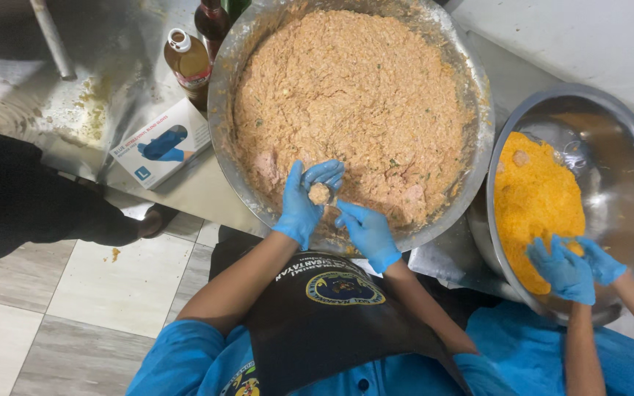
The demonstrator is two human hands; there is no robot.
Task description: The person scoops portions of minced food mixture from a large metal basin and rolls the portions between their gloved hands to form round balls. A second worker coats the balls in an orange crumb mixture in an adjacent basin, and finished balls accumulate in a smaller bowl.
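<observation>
Head view: left hand [304, 207] in blue glove, fingers curled, cupping small ball of pinkish-orange mince mixture [320, 193] above near rim of large round steel bowl [218, 110] heaped with same mixture. Right hand [367, 232], gloved, loosely open, holding nothing, just beside ball at rim. Co-worker's gloved hands [574, 268] in second steel bowl of orange crumbs [625, 169], right. Cardboard glove box [161, 144] left; tiled floor [75, 293] open below

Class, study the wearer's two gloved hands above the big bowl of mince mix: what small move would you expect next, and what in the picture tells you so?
Probably the right hand closes over the lump to roll it round. The lump sits in the cupped left hand, still rough, and the right fingers are just beside it, above the big bowl.
</observation>
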